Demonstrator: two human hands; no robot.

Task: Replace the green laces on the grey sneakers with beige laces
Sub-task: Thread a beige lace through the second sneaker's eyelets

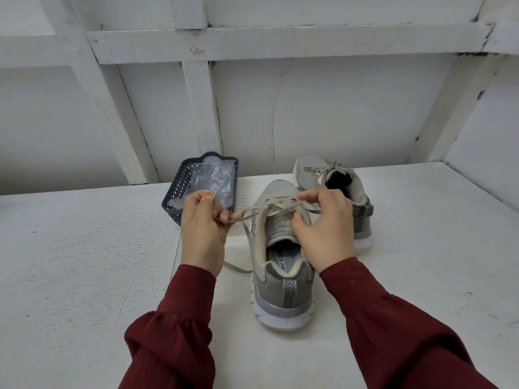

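A grey sneaker (283, 276) stands in front of me, heel toward me, threaded with a beige lace (276, 207). My left hand (203, 228) pinches one strand of that lace and holds it out to the left of the shoe. My right hand (325, 226) is over the shoe's tongue and pinches the other strand at the knot. A loose lace end trails on the surface left of the shoe. The second grey sneaker (331, 178) stands behind, to the right, with a beige lace tied in a bow. No green lace is visible.
A dark blue plastic basket (179, 192) holding crumpled clear plastic stands to the left of the shoes, just behind my left hand. Everything sits on a white painted surface (84, 262) with a white framed wall behind.
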